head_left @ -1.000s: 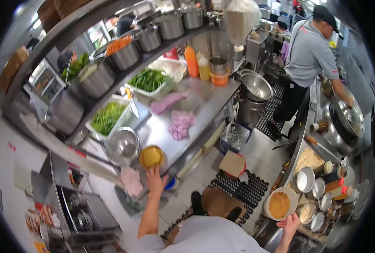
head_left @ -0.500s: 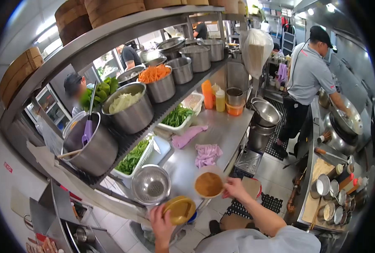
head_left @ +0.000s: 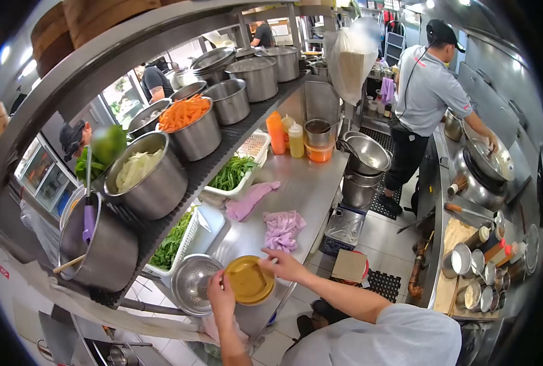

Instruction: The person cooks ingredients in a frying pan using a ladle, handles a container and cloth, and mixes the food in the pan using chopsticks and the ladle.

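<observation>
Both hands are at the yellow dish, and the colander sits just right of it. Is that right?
Not quite: the head view shows the colander just left of the yellow dish. The left hand and right hand are both at the dish, as you say.

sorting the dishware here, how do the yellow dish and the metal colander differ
The yellow dish is mustard-toned; the metal colander is silvery. The yellow dish shows no holes, while the metal colander is pierced with many. The metal colander looks somewhat larger than the yellow dish. Both are round.
</observation>
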Action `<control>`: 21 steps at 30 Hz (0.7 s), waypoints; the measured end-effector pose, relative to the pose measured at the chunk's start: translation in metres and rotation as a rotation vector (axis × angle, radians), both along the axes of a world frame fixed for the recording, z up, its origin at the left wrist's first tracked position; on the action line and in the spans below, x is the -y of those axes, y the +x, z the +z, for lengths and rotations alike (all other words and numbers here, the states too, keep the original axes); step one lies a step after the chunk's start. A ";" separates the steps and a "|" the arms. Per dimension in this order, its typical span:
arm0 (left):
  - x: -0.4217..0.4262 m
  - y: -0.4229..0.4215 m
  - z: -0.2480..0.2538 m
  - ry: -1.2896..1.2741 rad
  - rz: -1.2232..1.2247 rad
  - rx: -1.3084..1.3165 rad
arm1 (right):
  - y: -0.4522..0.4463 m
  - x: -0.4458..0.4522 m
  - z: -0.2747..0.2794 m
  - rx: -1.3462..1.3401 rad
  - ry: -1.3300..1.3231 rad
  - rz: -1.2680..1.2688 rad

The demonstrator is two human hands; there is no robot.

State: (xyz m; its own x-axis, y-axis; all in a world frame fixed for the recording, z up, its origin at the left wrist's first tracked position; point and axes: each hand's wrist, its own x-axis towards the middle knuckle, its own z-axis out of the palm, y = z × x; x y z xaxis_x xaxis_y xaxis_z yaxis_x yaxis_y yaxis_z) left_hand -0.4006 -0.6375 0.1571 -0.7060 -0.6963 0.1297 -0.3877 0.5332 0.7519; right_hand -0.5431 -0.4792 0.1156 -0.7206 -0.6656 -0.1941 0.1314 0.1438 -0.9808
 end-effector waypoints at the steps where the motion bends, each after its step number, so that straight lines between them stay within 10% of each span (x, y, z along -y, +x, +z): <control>1: -0.005 0.002 -0.002 0.005 0.003 0.013 | 0.003 0.006 -0.012 -0.265 0.044 0.035; 9: -0.022 0.009 -0.037 -0.128 0.206 -0.040 | -0.004 0.013 -0.030 -0.259 0.011 0.226; 13: -0.045 0.000 -0.005 0.066 0.321 0.062 | -0.036 0.018 -0.029 -0.047 -0.082 0.417; 15: -0.059 0.006 0.002 0.573 0.307 0.159 | -0.040 -0.004 -0.010 0.018 0.030 0.422; 21: -0.136 0.071 -0.046 0.448 0.242 0.118 | 0.002 -0.078 -0.026 -0.215 0.084 0.432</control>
